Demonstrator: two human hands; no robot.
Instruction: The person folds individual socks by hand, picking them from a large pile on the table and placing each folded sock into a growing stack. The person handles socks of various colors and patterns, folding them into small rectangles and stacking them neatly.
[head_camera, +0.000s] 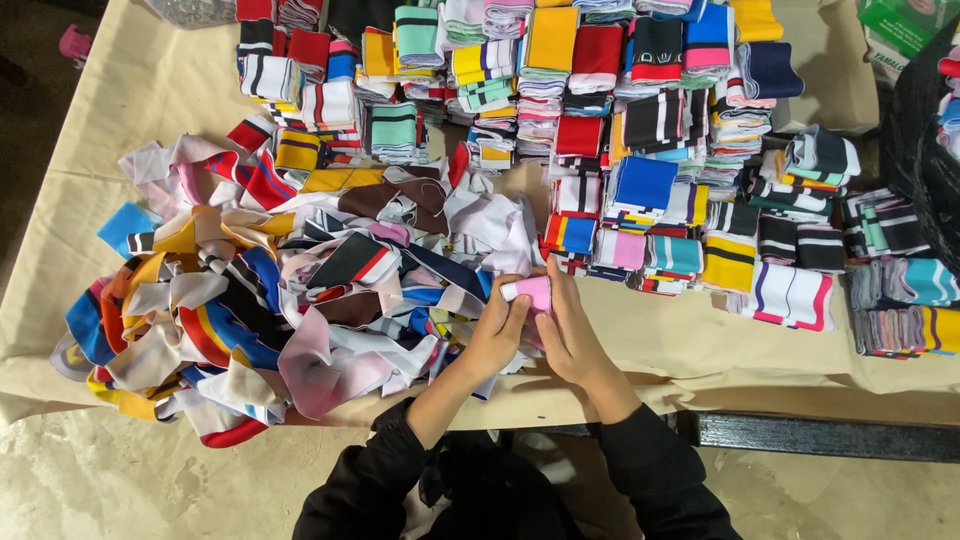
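Note:
My left hand (494, 336) and my right hand (568, 335) meet at the table's near edge. Both grip a small pink and white folded fabric band (530, 291), which sticks up between the fingertips. My forearms are in black sleeves. Just left of my hands spreads a loose heap of unfolded coloured fabric bands (290, 290). Beyond and to the right of them stand stacks of folded striped bands (640, 130).
A beige cloth covers the table (700, 345). A black bag (925, 130) and a green box (905, 22) sit at the right edge. More folded bands (900, 300) lie at the far right. A dark bar (830, 435) runs under the table's front.

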